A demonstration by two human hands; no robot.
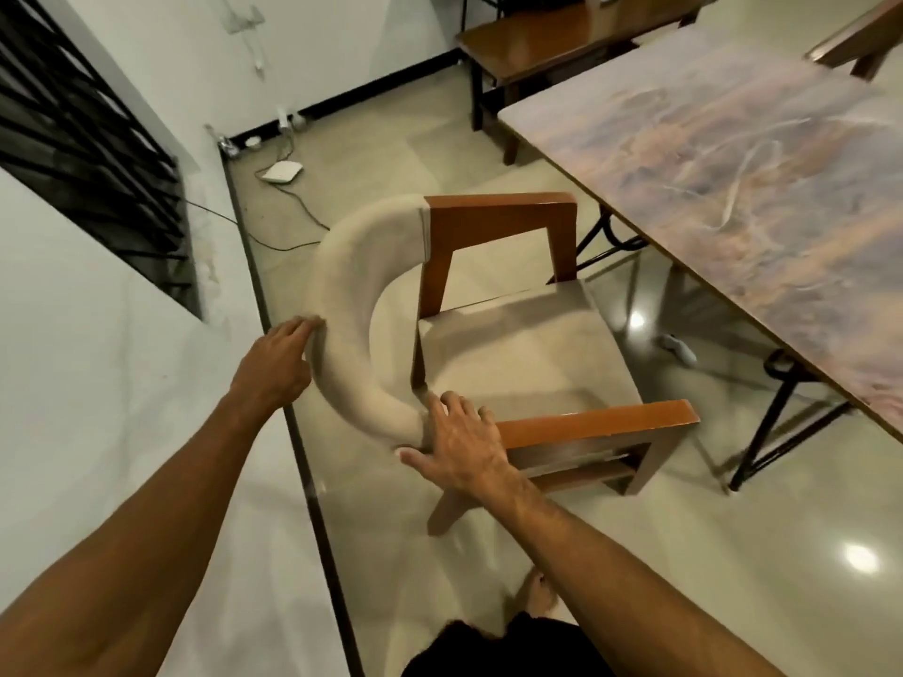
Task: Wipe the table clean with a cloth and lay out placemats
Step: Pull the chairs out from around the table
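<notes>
1. To the right of the chair [513, 354], beyond its open front, stands the worktop [733, 163]. Its patterned surface is bare where it is in view.
2. No cloth and no placemat is seen anywhere around the chair. Their location cannot be determined from this view.
3. The long axis of the worktop runs from the far side of the chair to the near right. Its closest long edge passes across the ends of the two wooden armrests [596, 422].
4. The curved padded backrest [352, 266] is on the side of the chair away from the worktop.
5. The left hand [278, 359] is laid against the outer face of the backrest at mid-curve. Its fingers are nearly straight and pressed flat; nothing is enclosed by them.
6. The right hand [459, 442] is placed where the near end of the backrest meets the near armrest. Its fingers are splayed over the top and the thumb is extended alongside. A closed grip is not shown.
7. Of the two, the right hand is the nearer to the worktop. The left hand is separated from it by the full depth of the chair.
8. It is judged that the chair is being repositioned to give access to the worktop edge. Wiping is not yet begun.
9. A cloth must be obtained before the worktop can be wiped.
</notes>
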